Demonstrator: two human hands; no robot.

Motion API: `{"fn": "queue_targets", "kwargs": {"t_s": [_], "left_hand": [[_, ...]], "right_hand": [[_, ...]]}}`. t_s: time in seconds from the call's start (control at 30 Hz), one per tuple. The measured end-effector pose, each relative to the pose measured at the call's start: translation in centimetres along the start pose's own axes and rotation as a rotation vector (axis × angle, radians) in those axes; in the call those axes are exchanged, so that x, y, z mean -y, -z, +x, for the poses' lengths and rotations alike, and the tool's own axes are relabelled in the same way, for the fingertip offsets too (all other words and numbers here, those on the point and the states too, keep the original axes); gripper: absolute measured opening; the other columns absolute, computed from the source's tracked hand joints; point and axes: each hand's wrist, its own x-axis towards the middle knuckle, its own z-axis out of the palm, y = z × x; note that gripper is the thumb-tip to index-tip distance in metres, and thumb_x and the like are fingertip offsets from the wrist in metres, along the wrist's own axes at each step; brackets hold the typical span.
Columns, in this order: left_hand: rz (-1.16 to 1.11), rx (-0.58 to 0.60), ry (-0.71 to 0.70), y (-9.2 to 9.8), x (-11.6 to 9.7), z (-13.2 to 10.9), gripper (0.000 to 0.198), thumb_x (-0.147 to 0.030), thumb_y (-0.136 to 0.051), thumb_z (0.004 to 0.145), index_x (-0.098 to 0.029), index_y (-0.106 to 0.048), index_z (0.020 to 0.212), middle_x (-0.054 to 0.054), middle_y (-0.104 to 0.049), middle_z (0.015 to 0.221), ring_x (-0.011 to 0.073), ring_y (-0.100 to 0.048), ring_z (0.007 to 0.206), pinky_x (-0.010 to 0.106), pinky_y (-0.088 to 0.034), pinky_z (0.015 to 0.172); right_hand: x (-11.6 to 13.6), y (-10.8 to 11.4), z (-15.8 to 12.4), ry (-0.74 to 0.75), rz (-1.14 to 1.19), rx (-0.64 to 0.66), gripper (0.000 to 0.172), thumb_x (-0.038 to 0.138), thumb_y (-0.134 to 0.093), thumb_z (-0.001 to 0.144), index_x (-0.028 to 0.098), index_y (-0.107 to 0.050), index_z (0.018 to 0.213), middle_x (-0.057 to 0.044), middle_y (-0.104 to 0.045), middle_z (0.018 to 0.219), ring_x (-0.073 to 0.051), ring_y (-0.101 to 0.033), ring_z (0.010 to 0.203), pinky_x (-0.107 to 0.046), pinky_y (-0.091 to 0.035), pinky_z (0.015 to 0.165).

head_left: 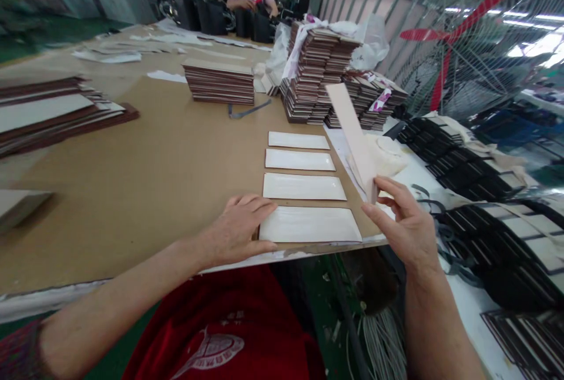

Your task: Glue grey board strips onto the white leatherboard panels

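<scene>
Four fingers of my left hand (240, 224) lie stretched at the left end of the nearest white-faced panel (311, 225), the thumb apart by its lower corner. Between the thumb and fingers of my right hand (403, 221) is the lower end of a pale, stiff cardboard strip (352, 133), tilted up and leaning left. Beyond the nearest panel, several similar ones lie flat in a column, including a second panel (304, 187) and the farthest panel (298, 140). Their white faces look glossy and their edges are dark.
Brown board covers the table (176, 174). Panel stacks stand at the back (220, 83), the back right (317, 69) and the left (44, 113). A grey strap (249, 111) lies behind the column. Black pieces (497, 239) fill the right side; a fan (449, 36) stands beyond. Another person works opposite.
</scene>
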Motion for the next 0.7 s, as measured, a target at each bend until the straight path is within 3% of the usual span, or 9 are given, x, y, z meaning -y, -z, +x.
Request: {"fn": "queue_targets", "kwargs": {"t_s": [0.17, 0.27, 0.37, 0.53, 0.7], "left_hand": [[-0.009, -0.005, 0.037, -0.6, -0.1, -0.6, 0.066, -0.061, -0.058, 0.093, -0.021, -0.050, 0.144, 0.013, -0.053, 0.149, 0.0345, -0.047, 0.134, 0.051, -0.038, 0.108], [-0.004, -0.002, 0.055, -0.1, 1.2, -2.2, 0.068, -0.059, -0.060, 0.091, -0.021, -0.048, 0.147, 0.013, -0.053, 0.148, 0.0340, -0.047, 0.134, 0.050, -0.038, 0.110], [-0.014, -0.002, 0.108, 0.8, 4.0, -5.3, 0.073, -0.059, -0.063, 0.089, -0.020, -0.045, 0.149, 0.014, -0.052, 0.148, 0.0340, -0.046, 0.135, 0.049, -0.037, 0.113], [-0.019, -0.045, 0.252, 3.5, 9.1, -12.5, 0.076, -0.058, -0.064, 0.089, -0.024, -0.040, 0.153, 0.015, -0.050, 0.151, 0.0355, -0.046, 0.138, 0.051, -0.038, 0.115], [-0.044, -0.089, 0.369, 5.9, 11.1, -18.0, 0.078, -0.055, -0.067, 0.088, -0.021, -0.040, 0.152, 0.017, -0.049, 0.152, 0.0348, -0.049, 0.136, 0.051, -0.041, 0.114]], "right_hand": [[0.0, -0.1, -0.7, 0.036, -0.013, 0.068, 0.046, 0.038, -0.079, 0.085, 0.030, -0.067, 0.129, -0.007, -0.062, 0.140, -0.027, -0.059, 0.124, -0.046, -0.054, 0.097], [0.1, -0.2, -0.7, 0.033, 0.053, 0.159, 0.051, 0.038, -0.079, 0.086, 0.034, -0.064, 0.134, -0.006, -0.058, 0.145, -0.027, -0.055, 0.131, -0.045, -0.052, 0.101], [0.5, -1.1, -0.7, 0.047, 0.069, 0.276, 0.054, 0.039, -0.079, 0.085, 0.035, -0.062, 0.137, -0.006, -0.056, 0.147, -0.028, -0.051, 0.136, -0.048, -0.049, 0.106], [1.4, -3.7, -0.2, 0.120, 0.033, 0.452, 0.053, 0.041, -0.077, 0.087, 0.032, -0.062, 0.137, -0.007, -0.056, 0.148, -0.029, -0.052, 0.137, -0.053, -0.040, 0.116], [3.3, -7.2, 1.1, 0.256, -0.012, 0.594, 0.051, 0.042, -0.074, 0.088, 0.032, -0.063, 0.136, -0.007, -0.057, 0.147, -0.030, -0.055, 0.135, -0.054, -0.044, 0.114]]}}
